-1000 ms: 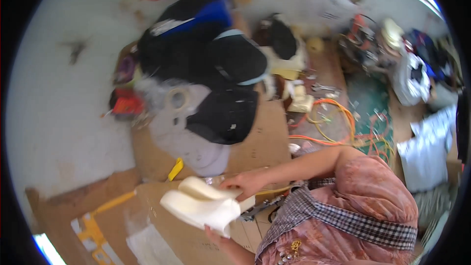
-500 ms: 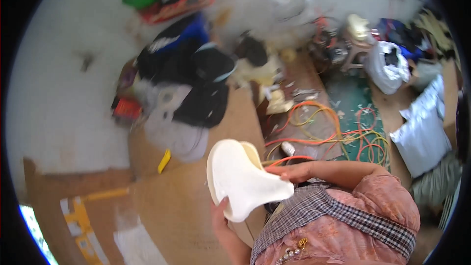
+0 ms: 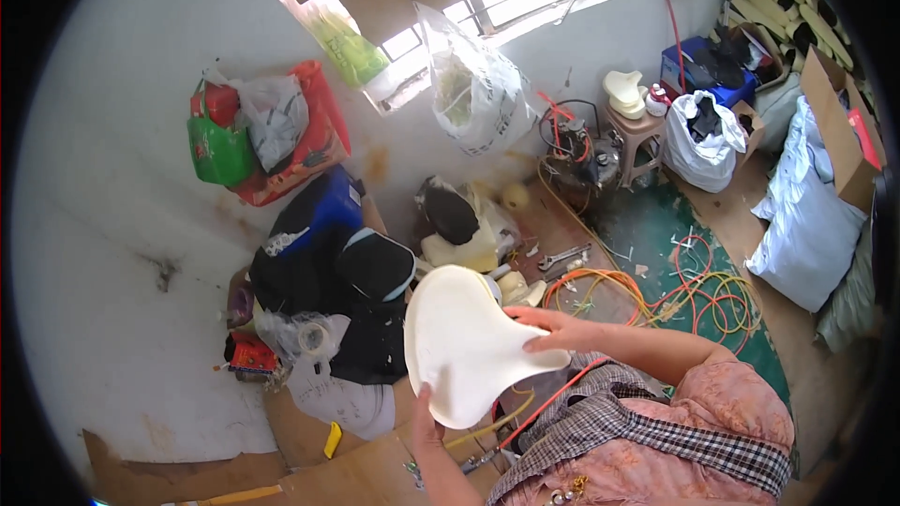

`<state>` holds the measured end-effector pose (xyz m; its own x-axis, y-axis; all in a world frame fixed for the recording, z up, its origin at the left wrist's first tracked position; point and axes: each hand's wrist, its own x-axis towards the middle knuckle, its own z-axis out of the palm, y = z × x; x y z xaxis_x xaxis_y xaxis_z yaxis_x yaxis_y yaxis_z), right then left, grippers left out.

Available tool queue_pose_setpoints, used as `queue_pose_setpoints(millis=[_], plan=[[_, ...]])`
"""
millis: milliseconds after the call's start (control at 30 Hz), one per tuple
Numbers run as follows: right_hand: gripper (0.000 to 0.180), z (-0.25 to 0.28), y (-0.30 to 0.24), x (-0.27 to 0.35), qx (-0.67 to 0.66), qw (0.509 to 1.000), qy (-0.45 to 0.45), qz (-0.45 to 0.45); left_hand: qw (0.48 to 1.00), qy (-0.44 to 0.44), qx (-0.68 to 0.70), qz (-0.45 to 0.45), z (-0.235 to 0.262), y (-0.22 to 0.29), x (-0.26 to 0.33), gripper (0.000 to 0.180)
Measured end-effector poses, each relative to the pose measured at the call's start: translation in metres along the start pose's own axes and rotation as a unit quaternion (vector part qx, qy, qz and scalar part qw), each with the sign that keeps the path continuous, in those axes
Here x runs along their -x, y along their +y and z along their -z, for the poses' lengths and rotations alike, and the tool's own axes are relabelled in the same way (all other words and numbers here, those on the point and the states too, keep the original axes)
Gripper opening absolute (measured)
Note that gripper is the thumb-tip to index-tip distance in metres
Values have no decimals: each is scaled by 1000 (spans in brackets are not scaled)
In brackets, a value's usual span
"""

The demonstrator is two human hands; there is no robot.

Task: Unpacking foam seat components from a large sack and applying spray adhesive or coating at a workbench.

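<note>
A cream foam bicycle saddle pad (image 3: 457,342) is held up in front of my body, its wide end to the left and its narrow nose pointing right. My left hand (image 3: 429,420) grips the lower edge of the wide end, with the thumb on top. At the upper side of the nose, my right hand (image 3: 555,330) is closed on the pad, thumb on top and fingers behind it. The pad hides most of the fingers of both hands. An air hose with a metal fitting (image 3: 483,459) hangs just below the pad.
A yellow-handled cutter (image 3: 333,439) lies on cardboard at lower left, near black sheets (image 3: 364,342). Orange and yellow hoses (image 3: 609,286) coil on the floor by wrenches (image 3: 562,258). Farther back are a compressor (image 3: 577,155), a stool (image 3: 637,136) with foam pads and white sacks (image 3: 806,215).
My view has swung up toward the window and wall. The pad has turned slightly, and the second pad edge behind it no longer shows. My right thumb now lies over the nose.
</note>
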<state>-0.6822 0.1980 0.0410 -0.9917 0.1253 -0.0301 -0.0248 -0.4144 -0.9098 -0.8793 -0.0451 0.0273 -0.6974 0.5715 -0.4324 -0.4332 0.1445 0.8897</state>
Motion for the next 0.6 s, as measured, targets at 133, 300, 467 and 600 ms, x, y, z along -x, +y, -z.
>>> queue_pose_setpoints(millis=[133,300,467,600], plan=[[65,57,-79,-41,37,986,108,124,962,-118,157,-187,-49,96,-66,75],[66,143,-197,-76,340,806,335,349,988,7,-17,-154,-135,183,-215,35],[65,175,-267,-157,385,720,401,415,897,53,-270,-346,-249,210,-379,39],[68,231,-269,-190,222,844,366,323,812,145,-479,-299,-344,190,-422,41]])
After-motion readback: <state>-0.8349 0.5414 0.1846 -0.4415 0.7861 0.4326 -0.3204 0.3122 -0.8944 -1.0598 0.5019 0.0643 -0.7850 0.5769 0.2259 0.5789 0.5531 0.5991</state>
